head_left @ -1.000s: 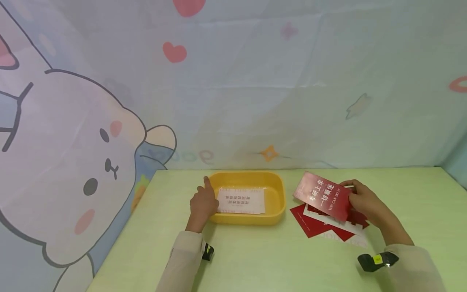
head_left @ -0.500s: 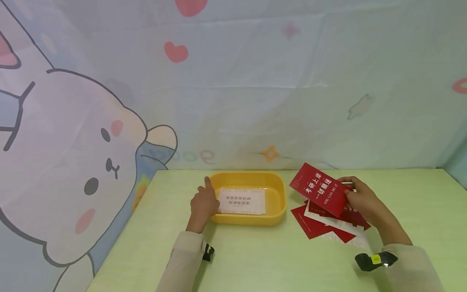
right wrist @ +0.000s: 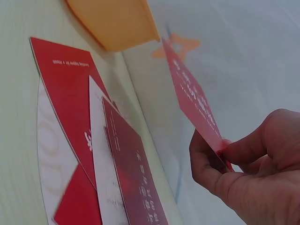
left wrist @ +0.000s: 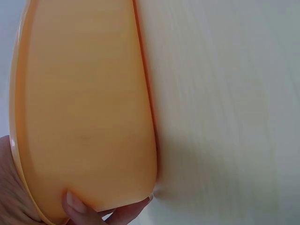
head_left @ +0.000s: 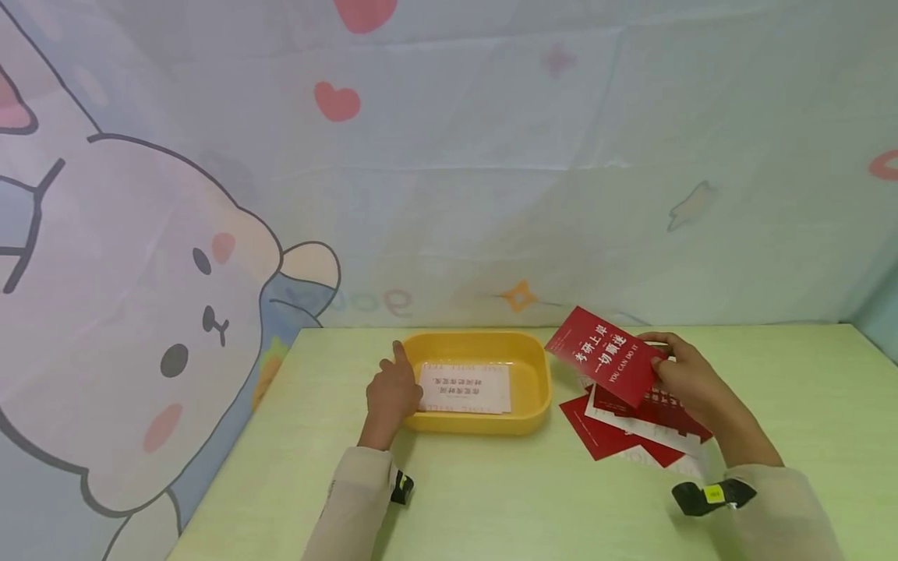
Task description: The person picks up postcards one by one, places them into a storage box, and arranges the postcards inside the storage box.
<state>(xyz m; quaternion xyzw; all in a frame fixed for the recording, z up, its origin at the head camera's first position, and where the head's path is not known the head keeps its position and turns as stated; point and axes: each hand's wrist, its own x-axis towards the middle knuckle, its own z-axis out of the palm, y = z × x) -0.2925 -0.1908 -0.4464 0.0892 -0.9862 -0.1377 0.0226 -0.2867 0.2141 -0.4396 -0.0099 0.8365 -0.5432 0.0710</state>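
Note:
My right hand [head_left: 691, 382] pinches a red card [head_left: 605, 354] with white lettering by its right edge, between thumb and fingers. The right wrist view shows this card tilted in the air above a loose pile of red and white cards [right wrist: 61, 79]. At the left end of a yellow plastic tray [head_left: 529, 423], my left hand [head_left: 393, 393] grips the rim. From the left wrist, the thumb [left wrist: 77, 204] lies against the tray's outer wall and other fingers curl beneath its corner. Inside the tray lies a white card [head_left: 466, 388] with dark printing.
The tray and the card pile stand on a pale green table [head_left: 484, 499]. A cloth backdrop [head_left: 491, 179] with a cartoon rabbit hangs right behind the table's far edge. A gap of table lies between tray and pile.
My right hand has raised the red card slightly and moved it left, toward the tray, uncovering more of the pile. The left hand and tray have stayed in place.

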